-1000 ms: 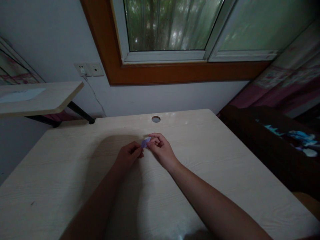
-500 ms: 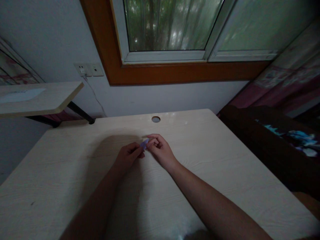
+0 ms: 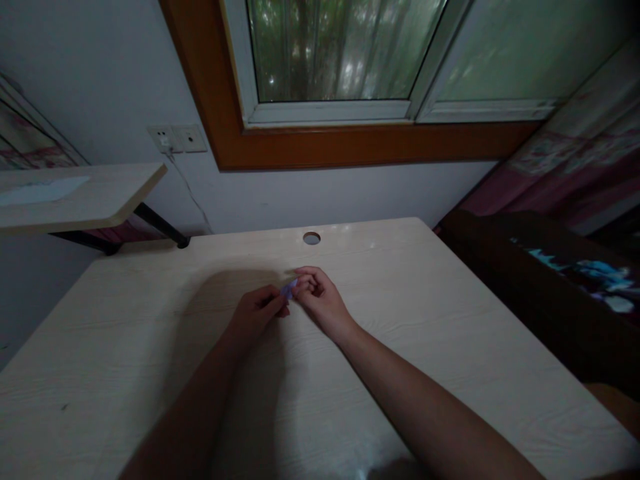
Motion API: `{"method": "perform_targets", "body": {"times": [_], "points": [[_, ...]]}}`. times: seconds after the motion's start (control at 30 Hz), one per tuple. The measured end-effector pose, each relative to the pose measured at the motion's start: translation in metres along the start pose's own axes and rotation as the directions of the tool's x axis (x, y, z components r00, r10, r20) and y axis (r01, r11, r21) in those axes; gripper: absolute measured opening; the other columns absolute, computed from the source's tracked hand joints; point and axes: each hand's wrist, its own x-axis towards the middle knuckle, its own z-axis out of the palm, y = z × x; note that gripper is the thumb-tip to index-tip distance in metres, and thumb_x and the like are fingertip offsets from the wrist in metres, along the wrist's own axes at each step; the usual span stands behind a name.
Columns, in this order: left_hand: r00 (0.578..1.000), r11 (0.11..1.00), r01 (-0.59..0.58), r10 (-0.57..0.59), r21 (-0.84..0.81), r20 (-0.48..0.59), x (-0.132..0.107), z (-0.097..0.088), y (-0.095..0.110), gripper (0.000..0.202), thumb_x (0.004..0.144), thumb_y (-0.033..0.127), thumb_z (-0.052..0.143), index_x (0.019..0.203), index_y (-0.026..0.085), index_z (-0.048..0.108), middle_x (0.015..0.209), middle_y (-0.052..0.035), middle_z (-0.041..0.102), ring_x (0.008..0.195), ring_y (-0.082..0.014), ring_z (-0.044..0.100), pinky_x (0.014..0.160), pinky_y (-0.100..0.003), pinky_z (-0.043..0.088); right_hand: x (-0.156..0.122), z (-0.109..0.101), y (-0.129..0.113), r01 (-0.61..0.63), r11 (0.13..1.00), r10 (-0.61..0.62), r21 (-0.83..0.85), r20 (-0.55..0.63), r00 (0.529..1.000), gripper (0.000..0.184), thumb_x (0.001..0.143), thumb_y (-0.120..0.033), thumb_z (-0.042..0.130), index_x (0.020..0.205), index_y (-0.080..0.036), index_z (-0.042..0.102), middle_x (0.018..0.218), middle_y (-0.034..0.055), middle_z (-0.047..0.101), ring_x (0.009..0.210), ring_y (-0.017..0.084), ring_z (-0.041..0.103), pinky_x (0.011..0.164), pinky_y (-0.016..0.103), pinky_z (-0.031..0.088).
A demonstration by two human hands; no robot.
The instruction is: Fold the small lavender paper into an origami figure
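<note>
A small light-purple piece, perhaps folded paper (image 3: 289, 289), is pinched between my two hands above the pale wood desk (image 3: 425, 320). My left hand (image 3: 259, 309) grips its left end between thumb and fingertips. At the other end, the thumb and fingers of my right hand (image 3: 323, 300) close on it, with the index finger reaching out a little past it. Fingers cover much of the piece, so its full shape is hidden.
A round cable hole (image 3: 312, 238) lies near the desk's far edge. On the left, a raised shelf (image 3: 115, 193) on black legs carries a white sheet (image 3: 45, 191). A wall socket (image 3: 167, 140) has a cord hanging down. Behind is a window (image 3: 335, 53); curtains (image 3: 565, 160) hang right.
Both hands stay almost in place. The right fingers have shifted very slightly on the purple piece, and its visible part looks a little different.
</note>
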Motion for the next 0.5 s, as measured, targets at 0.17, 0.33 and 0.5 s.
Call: {"method": "perform_targets", "body": {"times": [0.17, 0.33, 0.5], "points": [[0.999, 0.998, -0.035, 0.035, 0.044, 0.007, 0.0002, -0.0005, 0.0008, 0.028, 0.089, 0.038, 0.059, 0.072, 0.017, 0.066, 0.071, -0.0016, 0.069, 0.068, -0.0147, 0.062, 0.068, -0.024, 0.044, 0.0002, -0.0006, 0.0021, -0.007, 1.0, 0.007, 0.019, 0.012, 1.0, 0.037, 0.075, -0.023, 0.076, 0.109, -0.025, 0.062, 0.092, -0.0007, 0.065, 0.071, 0.01, 0.057, 0.069, 0.027, 0.047], [0.997, 0.993, -0.065, 0.061, 0.103, 0.042, -0.0008, 0.0017, 0.0025, 0.028, 0.089, 0.039, 0.059, 0.074, 0.017, 0.066, 0.072, -0.0016, 0.07, 0.07, -0.0153, 0.062, 0.069, -0.024, 0.044, -0.0003, 0.0006, -0.0016, 0.008, 0.999, -0.01, 0.044, 0.061, 0.998, 0.04, 0.076, -0.024, 0.076, 0.112, -0.025, 0.06, 0.09, -0.0004, 0.068, 0.073, 0.012, 0.06, 0.072, 0.028, 0.048], [0.995, 0.981, -0.087, 0.077, 0.171, 0.063, -0.0009, 0.0031, 0.0022, 0.029, 0.09, 0.04, 0.058, 0.075, 0.017, 0.068, 0.073, -0.0025, 0.071, 0.069, -0.0155, 0.062, 0.067, -0.025, 0.044, -0.0022, 0.0003, -0.0032, -0.018, 0.999, 0.016, 0.031, 0.067, 0.998, 0.041, 0.076, -0.025, 0.076, 0.113, -0.026, 0.061, 0.075, -0.0045, 0.062, 0.069, 0.013, 0.06, 0.069, 0.028, 0.047]]}}
